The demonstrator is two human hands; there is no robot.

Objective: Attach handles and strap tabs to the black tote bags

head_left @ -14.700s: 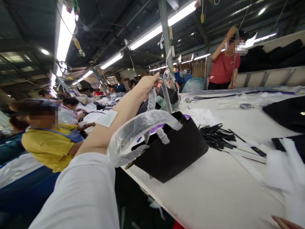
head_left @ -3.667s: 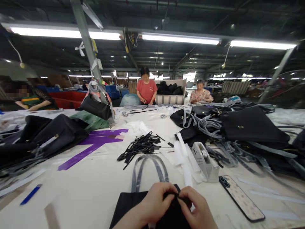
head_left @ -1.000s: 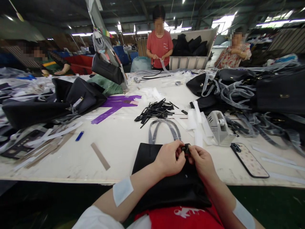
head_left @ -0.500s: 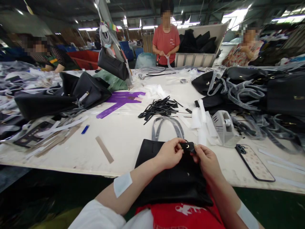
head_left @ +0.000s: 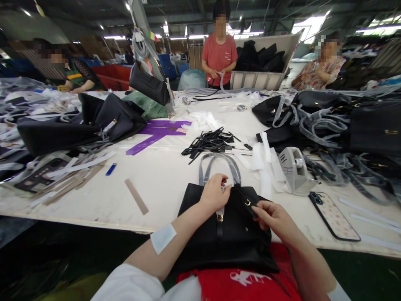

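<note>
A black handbag (head_left: 225,234) lies flat at the table's near edge, partly over my lap, its plastic-wrapped handles (head_left: 219,167) pointing away. My left hand (head_left: 214,194) rests on the bag's top edge at the base of the handles, fingers curled around the wrapped handle end. My right hand (head_left: 271,217) pinches the black strap tab (head_left: 247,202) with a small gold ring at the bag's right upper corner.
A grey tape dispenser (head_left: 293,169), white foam strips (head_left: 263,165) and a phone (head_left: 333,215) lie to the right. A pile of black straps (head_left: 209,144) sits beyond the bag. More black bags (head_left: 328,117) pile on both sides. Other people work across the table.
My hands have separated: the left went from the small strap tab to the handle base, and the right has drawn the tab down to the right. The bag's front strap now shows.
</note>
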